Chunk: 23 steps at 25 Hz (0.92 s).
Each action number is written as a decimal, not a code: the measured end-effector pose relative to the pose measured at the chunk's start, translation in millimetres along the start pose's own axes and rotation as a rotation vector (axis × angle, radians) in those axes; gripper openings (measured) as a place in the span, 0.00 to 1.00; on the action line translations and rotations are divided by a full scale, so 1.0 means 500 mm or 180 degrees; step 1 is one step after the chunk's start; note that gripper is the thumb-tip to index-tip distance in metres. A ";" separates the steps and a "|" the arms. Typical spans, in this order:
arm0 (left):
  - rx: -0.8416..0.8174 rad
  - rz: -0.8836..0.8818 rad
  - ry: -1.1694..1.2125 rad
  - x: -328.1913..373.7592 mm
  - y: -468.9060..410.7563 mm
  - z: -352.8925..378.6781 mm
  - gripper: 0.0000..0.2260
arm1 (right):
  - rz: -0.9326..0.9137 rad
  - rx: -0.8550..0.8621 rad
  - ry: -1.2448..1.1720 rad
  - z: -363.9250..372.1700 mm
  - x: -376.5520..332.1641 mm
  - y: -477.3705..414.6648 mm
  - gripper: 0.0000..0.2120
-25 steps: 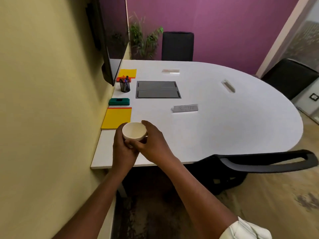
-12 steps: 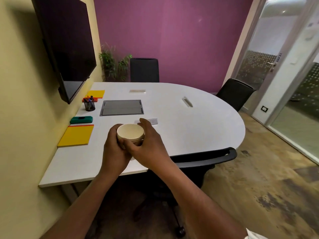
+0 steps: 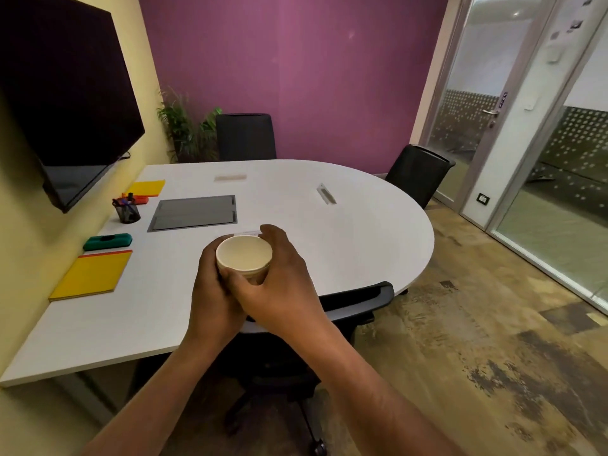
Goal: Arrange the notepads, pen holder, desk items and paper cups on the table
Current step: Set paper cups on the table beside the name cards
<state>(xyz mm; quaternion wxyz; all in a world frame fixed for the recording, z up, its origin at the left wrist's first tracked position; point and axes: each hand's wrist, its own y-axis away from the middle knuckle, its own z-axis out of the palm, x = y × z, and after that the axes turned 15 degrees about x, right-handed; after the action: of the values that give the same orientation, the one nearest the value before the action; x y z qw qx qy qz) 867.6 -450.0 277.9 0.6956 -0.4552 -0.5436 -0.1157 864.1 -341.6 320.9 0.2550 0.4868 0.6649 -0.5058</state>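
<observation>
A stack of cream paper cups [image 3: 244, 255] is upright between both hands, above the near edge of the white table [image 3: 345, 232]. My left hand [image 3: 210, 291] wraps its left side and my right hand [image 3: 276, 284] wraps its right side and front. Along the table's left edge lie a yellow notepad [image 3: 92, 274], a green desk item [image 3: 108, 241], a black mesh pen holder [image 3: 128, 210] with pens, an orange item [image 3: 142, 200] behind it, and a second yellow notepad [image 3: 146, 187].
A grey cable hatch [image 3: 194, 212] sits in the tabletop. A dark screen [image 3: 65, 103] hangs on the left wall. Black chairs stand at the far end [image 3: 245, 136], far right [image 3: 418, 172] and just below my hands [image 3: 355, 301]. Glass door on the right.
The view has swung right and pulled back from the wall, showing more of the room. The cups have stayed held between both hands, now nearer the middle of the table's near edge.
</observation>
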 end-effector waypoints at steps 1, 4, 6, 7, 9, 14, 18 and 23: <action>-0.0022 0.0016 -0.0039 -0.005 -0.003 0.023 0.24 | 0.0031 0.0002 -0.0010 -0.013 0.015 -0.015 0.39; -0.0139 -0.0127 -0.0015 -0.029 -0.019 0.095 0.26 | 0.0116 -0.0028 0.0024 -0.041 0.070 -0.072 0.39; -0.0175 -0.0231 0.0034 -0.048 -0.039 0.143 0.26 | 0.0175 -0.0061 0.0013 -0.050 0.108 -0.115 0.37; -0.0190 -0.0244 0.0038 -0.058 -0.051 0.164 0.27 | 0.0187 -0.0075 -0.0002 -0.051 0.125 -0.134 0.36; -0.0222 -0.0329 0.0050 -0.071 -0.078 0.209 0.30 | 0.0275 -0.0084 -0.0065 -0.054 0.155 -0.177 0.33; -0.0137 -0.0420 -0.0077 -0.099 -0.124 0.354 0.30 | 0.0309 -0.0216 -0.0117 -0.095 0.250 -0.305 0.36; 0.0068 -0.0347 -0.0378 -0.112 -0.123 0.478 0.26 | 0.0184 -0.0385 -0.0236 -0.161 0.331 -0.398 0.37; 0.0654 -0.0467 -0.0650 -0.091 -0.049 0.644 0.23 | -0.0011 -0.0894 -0.0466 -0.290 0.445 -0.472 0.36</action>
<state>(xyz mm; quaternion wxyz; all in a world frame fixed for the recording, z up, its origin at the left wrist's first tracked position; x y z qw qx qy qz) 624.6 -234.6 249.6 0.6693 -0.3502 -0.6522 -0.0631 584.7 -124.8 288.2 0.3675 0.4070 0.7096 -0.4424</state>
